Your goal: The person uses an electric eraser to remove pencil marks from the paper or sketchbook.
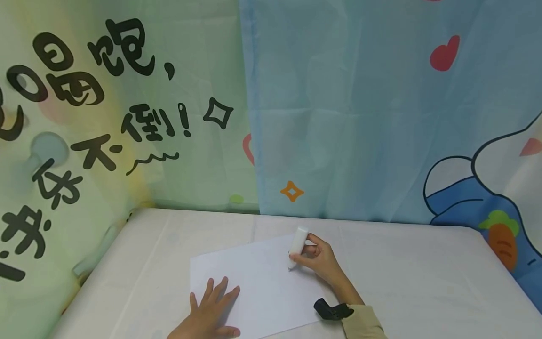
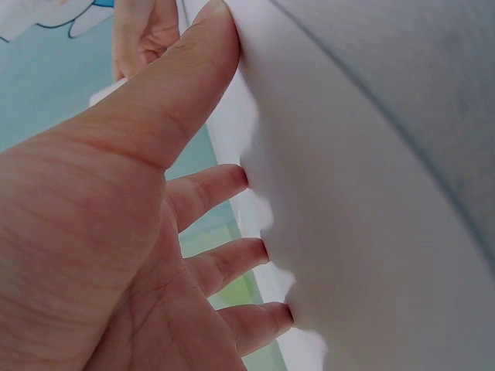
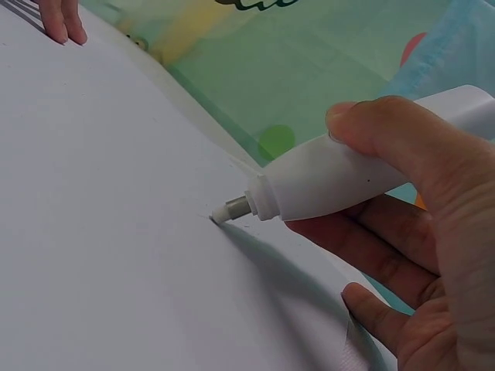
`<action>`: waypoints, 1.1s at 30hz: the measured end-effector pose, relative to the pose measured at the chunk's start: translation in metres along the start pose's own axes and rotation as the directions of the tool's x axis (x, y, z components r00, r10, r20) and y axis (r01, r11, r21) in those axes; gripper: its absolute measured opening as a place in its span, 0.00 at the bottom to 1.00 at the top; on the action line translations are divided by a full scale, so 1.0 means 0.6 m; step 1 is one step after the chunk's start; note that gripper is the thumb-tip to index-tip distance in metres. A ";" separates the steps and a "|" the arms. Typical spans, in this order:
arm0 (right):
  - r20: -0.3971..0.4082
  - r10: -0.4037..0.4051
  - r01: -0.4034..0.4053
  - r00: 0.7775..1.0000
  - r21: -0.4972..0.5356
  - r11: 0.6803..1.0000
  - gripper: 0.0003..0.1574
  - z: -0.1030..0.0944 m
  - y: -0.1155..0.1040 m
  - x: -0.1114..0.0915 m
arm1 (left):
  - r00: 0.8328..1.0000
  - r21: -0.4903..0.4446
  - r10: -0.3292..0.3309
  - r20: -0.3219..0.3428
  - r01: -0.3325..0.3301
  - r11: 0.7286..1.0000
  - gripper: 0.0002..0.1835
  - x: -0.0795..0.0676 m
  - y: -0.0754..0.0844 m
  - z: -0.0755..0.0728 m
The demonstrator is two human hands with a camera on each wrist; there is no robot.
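Observation:
A white sheet of paper (image 1: 262, 287) lies at a slant on the table. My left hand (image 1: 209, 313) rests on its left part, fingers spread and fingertips pressing down. In the left wrist view the thumb (image 2: 186, 77) also meets the sheet. Over the upper right part of the paper, my right hand (image 1: 325, 263) holds a white electric eraser (image 1: 298, 246) between thumb and fingers. The tool tilts, and its narrow metal tip (image 3: 238, 206) with a small pale end is right at the paper. Faint small specks show beside that tip in the right wrist view.
A white cloth (image 1: 423, 273) covers the table under the paper. A black strap device (image 1: 332, 310) sits on my right wrist beside a beige sleeve (image 1: 363, 322). Behind the table hang a blue printed curtain (image 1: 360, 117) and a green one (image 1: 203, 179) with black writing.

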State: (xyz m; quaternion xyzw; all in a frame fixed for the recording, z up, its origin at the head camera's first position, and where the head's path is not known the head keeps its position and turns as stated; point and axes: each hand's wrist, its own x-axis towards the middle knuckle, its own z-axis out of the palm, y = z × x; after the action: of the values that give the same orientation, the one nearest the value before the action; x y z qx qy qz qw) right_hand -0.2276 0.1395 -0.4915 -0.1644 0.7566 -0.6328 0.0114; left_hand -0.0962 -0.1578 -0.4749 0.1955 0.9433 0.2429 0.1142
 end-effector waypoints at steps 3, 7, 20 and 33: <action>0.001 0.001 -0.001 1.000 -0.006 1.000 0.31 -0.001 0.001 0.000 | 1.000 -0.003 -0.003 0.000 0.003 1.000 0.51 0.000 0.000 0.000; -0.003 0.004 -0.004 1.000 -0.010 1.000 0.31 -0.001 0.001 0.000 | 1.000 -0.007 0.001 -0.002 -0.001 1.000 0.51 -0.001 0.001 -0.001; -0.018 0.002 -0.003 1.000 -0.024 1.000 0.29 0.000 0.004 0.002 | 0.999 0.018 -0.034 -0.008 0.034 0.999 0.49 0.004 0.004 0.000; -0.006 0.001 -0.001 1.000 0.011 1.000 0.31 0.000 0.002 0.000 | 1.000 -0.003 -0.017 -0.008 0.017 1.000 0.50 0.001 0.002 0.000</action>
State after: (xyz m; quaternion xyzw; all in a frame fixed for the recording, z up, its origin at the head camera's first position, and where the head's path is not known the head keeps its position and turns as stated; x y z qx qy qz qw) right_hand -0.2281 0.1396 -0.4924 -0.1622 0.7532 -0.6374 0.0102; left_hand -0.0963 -0.1564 -0.4746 0.1862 0.9450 0.2442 0.1129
